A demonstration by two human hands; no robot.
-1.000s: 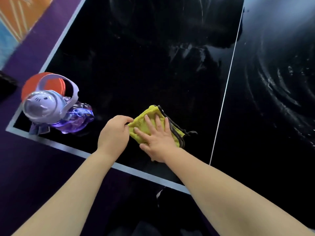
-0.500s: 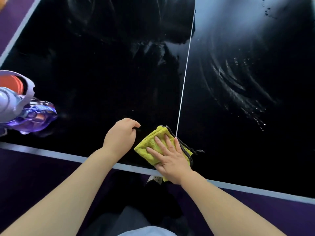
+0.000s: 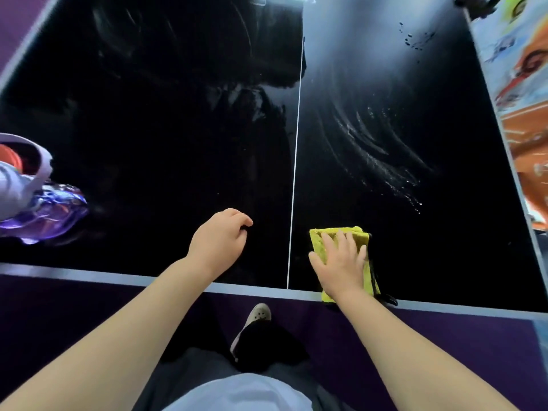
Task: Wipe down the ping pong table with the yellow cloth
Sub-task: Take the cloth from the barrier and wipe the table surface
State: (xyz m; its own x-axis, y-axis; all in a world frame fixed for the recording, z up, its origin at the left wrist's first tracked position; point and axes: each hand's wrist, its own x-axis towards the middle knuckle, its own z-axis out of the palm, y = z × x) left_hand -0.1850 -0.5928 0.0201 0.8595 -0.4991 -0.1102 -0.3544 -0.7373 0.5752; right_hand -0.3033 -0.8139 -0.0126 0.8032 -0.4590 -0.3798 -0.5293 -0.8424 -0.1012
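Note:
The black ping pong table (image 3: 148, 143) fills the view, with a thin white centre line (image 3: 296, 161) and a pale near edge. A folded yellow cloth (image 3: 321, 241) lies right of that line at the near edge. My right hand (image 3: 341, 268) presses flat on it with straight, spread fingers and covers most of it. My left hand (image 3: 219, 241) rests on the table left of the line with loosely curled fingers, holding nothing. Wet wipe streaks (image 3: 379, 155) arc across the right half.
A purple translucent bottle with a white cap and strap (image 3: 32, 200) stands on the table at the far left. A colourful orange and blue mat (image 3: 525, 99) lies beyond the table's right edge. Purple floor and my shoe (image 3: 255, 318) are below the near edge.
My right hand has slid the cloth rightward across the centre line along the near edge. My left hand let go of the cloth and stayed left of the line.

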